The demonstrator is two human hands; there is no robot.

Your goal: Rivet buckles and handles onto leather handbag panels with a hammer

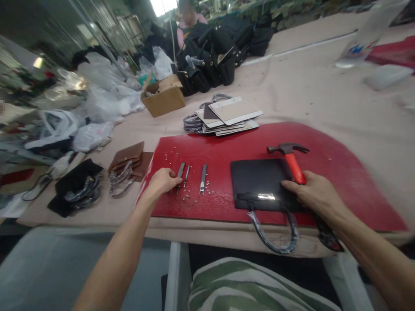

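My left hand (166, 180) pinches a metal punch tool (180, 170) on the red board (259, 140). Two more slim tools lie to its right, a thin one (186, 176) and a wider one with a forked tip (203, 178), among small scattered bits. My right hand (313, 192) is closed round the lower part of a claw hammer (294, 167) with an orange-red grip; its thumb is over a black leather panel (259, 177). A plastic-wrapped handle (275, 248) hangs from that panel over the table's front edge.
Behind the board lies a stack of pale panels (235, 111) with wrapped handles. Further back are a cardboard box (165, 101), black bags (210, 56) and a person. Brown pieces (128, 160) and a black piece (76, 185) lie at left.
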